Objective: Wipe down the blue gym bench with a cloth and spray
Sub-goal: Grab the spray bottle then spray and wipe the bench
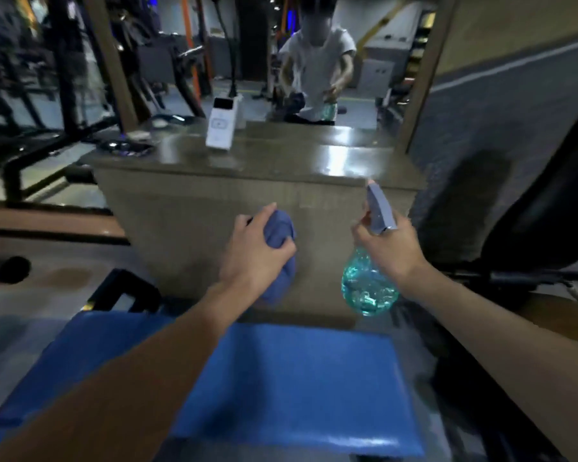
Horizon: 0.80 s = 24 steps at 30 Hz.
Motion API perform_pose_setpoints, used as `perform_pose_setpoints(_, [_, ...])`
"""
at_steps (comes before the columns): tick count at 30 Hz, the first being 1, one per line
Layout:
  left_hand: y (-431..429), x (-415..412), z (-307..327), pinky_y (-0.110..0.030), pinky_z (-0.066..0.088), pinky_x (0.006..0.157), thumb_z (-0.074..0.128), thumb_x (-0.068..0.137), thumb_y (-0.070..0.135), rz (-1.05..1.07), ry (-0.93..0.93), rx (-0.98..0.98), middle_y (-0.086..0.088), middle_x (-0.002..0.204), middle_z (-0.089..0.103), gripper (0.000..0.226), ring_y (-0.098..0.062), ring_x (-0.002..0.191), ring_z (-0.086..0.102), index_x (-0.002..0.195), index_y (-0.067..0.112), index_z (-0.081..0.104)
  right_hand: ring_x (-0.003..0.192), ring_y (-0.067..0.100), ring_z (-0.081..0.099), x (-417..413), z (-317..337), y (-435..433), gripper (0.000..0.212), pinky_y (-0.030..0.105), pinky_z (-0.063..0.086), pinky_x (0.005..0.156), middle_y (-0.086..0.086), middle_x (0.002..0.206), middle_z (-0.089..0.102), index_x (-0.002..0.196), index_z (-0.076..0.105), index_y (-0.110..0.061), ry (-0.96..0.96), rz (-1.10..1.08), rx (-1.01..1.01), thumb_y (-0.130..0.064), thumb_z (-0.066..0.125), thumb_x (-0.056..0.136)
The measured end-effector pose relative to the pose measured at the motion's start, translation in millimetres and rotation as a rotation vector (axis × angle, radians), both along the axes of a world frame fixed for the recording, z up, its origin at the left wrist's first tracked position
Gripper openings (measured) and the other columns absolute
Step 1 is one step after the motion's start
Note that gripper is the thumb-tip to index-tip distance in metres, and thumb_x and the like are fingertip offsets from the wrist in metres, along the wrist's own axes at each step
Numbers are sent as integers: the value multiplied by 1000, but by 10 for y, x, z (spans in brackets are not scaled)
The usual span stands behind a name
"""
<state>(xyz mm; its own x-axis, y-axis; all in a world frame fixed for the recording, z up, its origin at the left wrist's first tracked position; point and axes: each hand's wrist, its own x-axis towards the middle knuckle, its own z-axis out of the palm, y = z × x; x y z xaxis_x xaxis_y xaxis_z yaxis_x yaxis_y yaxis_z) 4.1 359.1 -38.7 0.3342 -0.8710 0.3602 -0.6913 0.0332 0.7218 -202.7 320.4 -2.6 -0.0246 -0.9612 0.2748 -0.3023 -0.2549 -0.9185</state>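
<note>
Grips bunched blue cloth (282,225) in left hand (257,253), teal spray bottle (367,290) in right hand (392,250), both held clear of blue gym bench (297,378).

No legible text, brand or number. White device (221,123) on tabletop (281,161): dark screen, pale panel beneath (marks too blurred to read). Spray bottle (369,285): label unreadable.

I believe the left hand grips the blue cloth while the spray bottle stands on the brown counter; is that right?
Not quite: the head view shows the spray bottle held by the right hand, in front of the brown counter, not standing on it. The left hand does grip the blue cloth.
</note>
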Motion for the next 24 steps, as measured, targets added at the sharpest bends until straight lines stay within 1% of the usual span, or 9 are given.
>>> perform_pose_setpoints(4, [-1031, -355, 423, -29, 45, 92, 67, 80, 43, -122, -54, -5, -5, 127, 47, 68, -24, 111, 57, 143, 39, 41, 65, 16, 53, -320, 369, -826, 18, 39, 45, 59, 20, 76, 61, 88, 59, 1, 1, -83, -61, -16, 66, 85])
perform_pose_setpoints(7, [-1805, -476, 659, -36, 49, 91, 67, 79, 42, -158, -81, -27, -5, 122, 48, 66, -26, 108, 58, 141, 39, 45, 67, 18, 52, -393, 559, -1451, 24, 34, 43, 63, 15, 74, 59, 84, 58, -1, -5, -138, -136, -23, 68, 87])
perform_pose_setpoints(11, [-2855, -491, 736, -32, 45, 82, 66, 82, 41, -116, -88, 42, -5, 125, 46, 59, -30, 109, 58, 137, 40, 45, 67, 19, 51, -362, 676, -2336, 31, 32, 42, 63, 12, 73, 56, 85, 57, 2, -3, -189, -153, -27, 66, 90])
perform_pose_setpoints(16, [-3661, -464, 469, -47, 39, 101, 58, 90, 54, -120, -190, 277, -13, 151, 13, 81, -42, 129, 31, 154, 38, 11, 68, 16, 48, -248, 636, -3212, 24, 30, 41, 62, 4, 73, 50, 95, 57, -9, -15, -215, -136, -32, 64, 92])
perform_pose_setpoints(18, [-3821, -432, 381, -58, 28, 108, 44, 93, 59, -121, -350, 353, -7, 158, -1, 69, -44, 139, 16, 151, 32, 19, 63, 10, 46, -198, 593, -3439, 20, 27, 39, 60, -3, 72, 48, 105, 56, -19, -2, -219, -127, -33, 63, 92])
perform_pose_setpoints(20, [-3882, -361, 336, -61, 16, 110, 34, 95, 57, -180, -623, 292, -8, 158, 12, 55, -39, 145, 12, 138, 23, 38, 65, 5, 50, -166, 562, -3578, 35, 25, 42, 63, -9, 75, 50, 122, 52, -27, 19, -231, -104, -36, 65, 91])
perform_pose_setpoints(21, [-3891, -303, 312, -55, 19, 110, 33, 95, 54, -263, -719, 223, -10, 151, 27, 51, -35, 142, 24, 130, 19, 44, 74, 8, 55, -162, 551, -3611, 47, 31, 46, 72, -10, 80, 53, 130, 49, -26, 59, -237, -85, -38, 67, 89])
perform_pose_setpoints(23, [-3864, -186, 281, -41, 34, 103, 35, 91, 52, -438, -682, 186, -5, 135, 43, 54, -28, 128, 43, 127, 14, 49, 98, 19, 58, -194, 510, -3597, 62, 48, 44, 94, -11, 93, 56, 131, 43, -28, 171, -267, -25, -43, 75, 80])
perform_pose_setpoints(24, [-3851, -140, 265, -40, 37, 103, 33, 89, 54, -485, -646, 211, -5, 138, 42, 63, -27, 129, 42, 134, 12, 46, 106, 23, 55, -229, 469, -3558, 67, 52, 41, 100, -8, 101, 56, 129, 42, -26, 200, -270, 2, -42, 78, 75])
